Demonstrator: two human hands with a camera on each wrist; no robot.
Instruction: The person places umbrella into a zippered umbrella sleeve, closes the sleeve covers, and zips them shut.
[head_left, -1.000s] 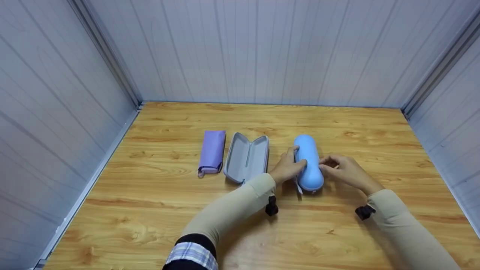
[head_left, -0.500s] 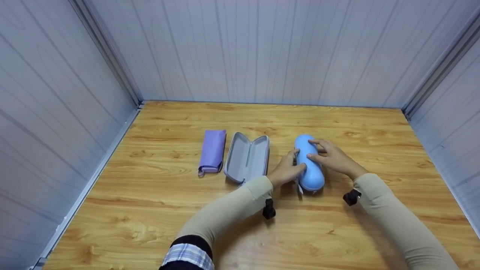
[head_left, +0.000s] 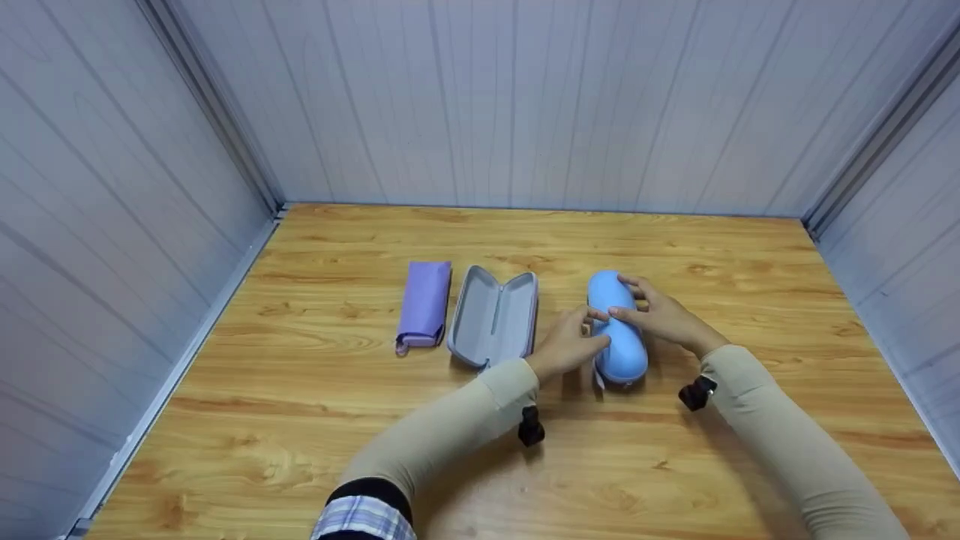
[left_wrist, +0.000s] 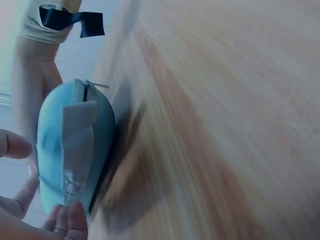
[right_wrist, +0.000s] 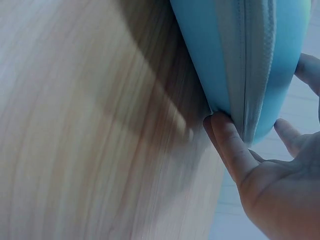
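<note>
A closed blue glasses case (head_left: 625, 352) with a zipped seam lies on the wooden table. My right hand (head_left: 664, 315) grips its far right part, the thumb on top and the fingers along the side. In the right wrist view, fingertips (right_wrist: 225, 122) press beside the pale zipper band (right_wrist: 250, 65). At the case's left side is my left hand (head_left: 566, 346), fingers loosely bent and thumb near the top. The left wrist view shows a pale strap (left_wrist: 79, 145) on the case's side, with several left fingertips (left_wrist: 75, 220) close below it; their contact is unclear.
An open grey glasses case (head_left: 480, 322) lies left of the blue one, close to the left forearm. Farther left is a purple folded pouch (head_left: 425, 300). Pale panel walls (head_left: 480, 105) bound the table at the back and sides.
My right hand has moved from the case's near right side to its far part and taken hold there. My left hand has drawn back slightly, its index finger lifted. The case has barely moved.
</note>
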